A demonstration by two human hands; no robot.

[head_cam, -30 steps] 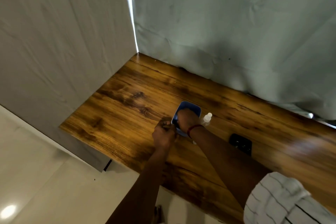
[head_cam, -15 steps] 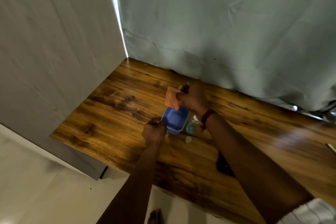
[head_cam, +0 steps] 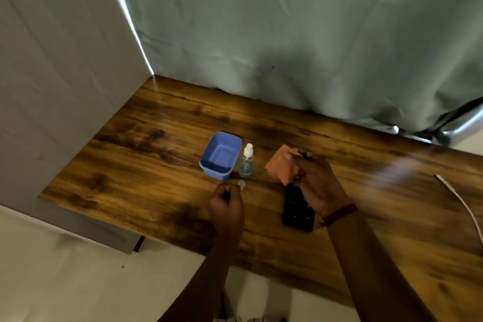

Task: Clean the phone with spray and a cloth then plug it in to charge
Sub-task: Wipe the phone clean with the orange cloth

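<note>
Little was done yet — the right hand [head_cam: 317, 183] pinched the orange cloth [head_cam: 281, 166] above the dark phone [head_cam: 296, 210] lying on the table [head_cam: 156, 165], the left hand [head_cam: 226, 205] hung loosely curled and empty, and spray bottle [head_cam: 246, 162] and cable [head_cam: 462, 201] sat untouched.

Blue tub [head_cam: 220, 155], orange cloth [head_cam: 281, 165], black phone [head_cam: 296, 208], brown wood-grain table [head_cam: 156, 165]

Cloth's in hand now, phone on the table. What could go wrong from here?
The spray bottle stands uncapped by the tub, its small cap loose near the left hand: a reach could tip it. The phone lies partly under the right hand holding the cloth; the cable is far right.
</note>
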